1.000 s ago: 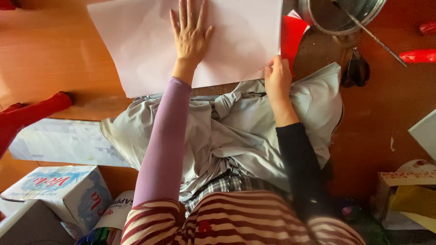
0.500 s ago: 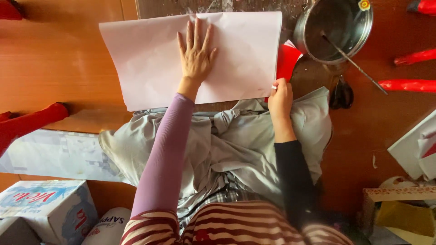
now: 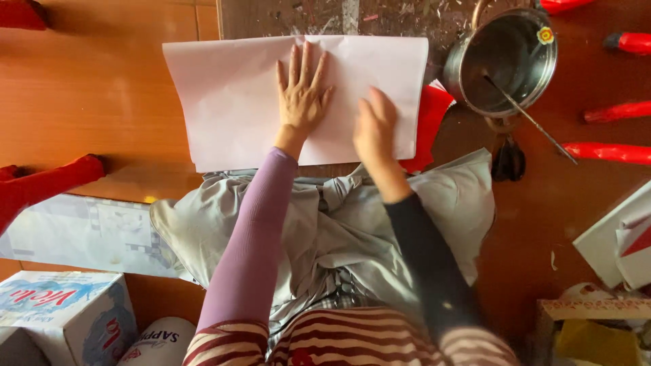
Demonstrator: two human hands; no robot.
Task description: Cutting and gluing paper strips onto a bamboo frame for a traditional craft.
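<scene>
Now the right hand [image 3: 375, 129] has moved from the paper's [image 3: 230, 102] right edge onto its face beside the flat left hand [image 3: 300, 98], both open-palmed, gripping nothing, pressing the sheet at upper centre, apparently smoothing it.

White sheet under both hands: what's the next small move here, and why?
Probably sweep the right hand outward toward the right edge of the white paper sheet, while the left hand pins the middle. Both palms lie flat on the sheet, the red paper peeks out from under that right edge, and the metal pot sits close beside it, so keep the stroke short.
</scene>
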